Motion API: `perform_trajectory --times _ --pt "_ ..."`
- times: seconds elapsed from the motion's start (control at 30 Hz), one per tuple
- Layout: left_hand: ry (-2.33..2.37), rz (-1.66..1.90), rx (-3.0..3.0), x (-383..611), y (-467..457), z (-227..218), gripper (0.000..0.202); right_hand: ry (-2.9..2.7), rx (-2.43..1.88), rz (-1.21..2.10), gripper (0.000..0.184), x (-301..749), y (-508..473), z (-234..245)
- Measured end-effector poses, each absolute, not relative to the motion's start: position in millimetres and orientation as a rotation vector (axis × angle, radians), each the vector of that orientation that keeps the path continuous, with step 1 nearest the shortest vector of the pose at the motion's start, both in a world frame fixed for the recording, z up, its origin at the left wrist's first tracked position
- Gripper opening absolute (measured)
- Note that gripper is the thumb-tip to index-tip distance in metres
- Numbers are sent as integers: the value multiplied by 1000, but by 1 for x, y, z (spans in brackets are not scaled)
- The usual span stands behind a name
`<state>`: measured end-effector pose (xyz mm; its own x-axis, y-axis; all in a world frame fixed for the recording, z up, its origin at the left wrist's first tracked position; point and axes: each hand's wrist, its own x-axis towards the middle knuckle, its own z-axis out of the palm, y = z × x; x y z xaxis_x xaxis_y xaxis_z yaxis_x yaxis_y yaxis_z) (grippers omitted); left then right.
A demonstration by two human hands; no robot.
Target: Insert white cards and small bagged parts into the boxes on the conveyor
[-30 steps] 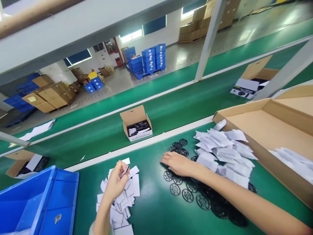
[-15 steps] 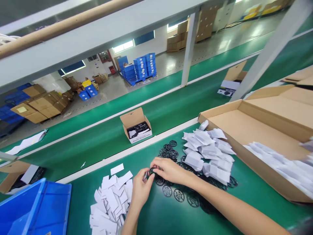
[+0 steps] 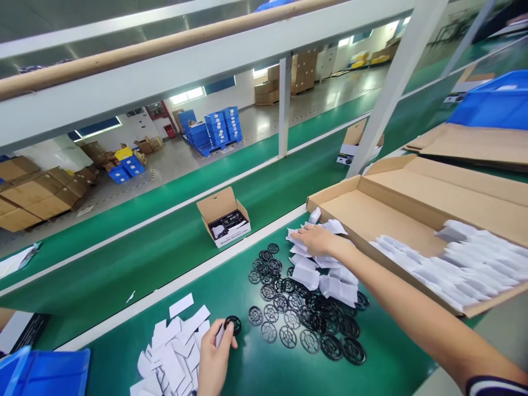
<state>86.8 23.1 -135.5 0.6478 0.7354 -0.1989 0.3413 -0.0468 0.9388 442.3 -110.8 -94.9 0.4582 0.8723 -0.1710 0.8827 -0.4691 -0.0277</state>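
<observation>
My left hand is closed on a black spoked disc, pinched at the fingertips. A pale card-like piece shows between the thumb and fingers of the same hand. My right hand lies over a heap of white packets, fingers stretched out and touching the upper ones. Whether the fingertips grip a packet cannot be seen. Many loose black spoked discs are spread on the green surface below and left of the packets. Beside my left hand is a pile of white cards.
A shallow cardboard box with rows of white packets stands at the right. An open small carton with black items sits on the green belt beyond the white rail. A blue bin occupies the lower left. Upright metal posts rise ahead.
My right hand has left my left hand and moved right onto the white packets. My left hand keeps the black disc, now lower. The view has turned right.
</observation>
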Motion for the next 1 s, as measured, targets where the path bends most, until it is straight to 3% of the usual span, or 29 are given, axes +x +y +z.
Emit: perform_trajectory --times 0.1,0.33,0.47,0.67,0.77,0.93,1.0 --pt "893 412 1661 85 22 -130 49 1616 2613 -266 52 448 -115 -96" --pt "861 451 1559 85 23 -113 45 1745 2838 -323 39 460 -133 -89" --pt "734 461 1405 93 16 -106 39 2172 3171 -697 43 427 -137 -73" --pt "531 398 881 106 -8 -100 45 2665 2725 -1425 43 317 -110 -66" --pt "545 477 644 104 -5 -102 46 2755 2692 -1244 48 281 -96 -87" --pt "648 613 551 85 5 -98 50 3256 2394 -475 52 250 -73 -120" --pt "633 592 563 78 6 -97 49 3353 2228 -438 55 244 -68 -125"
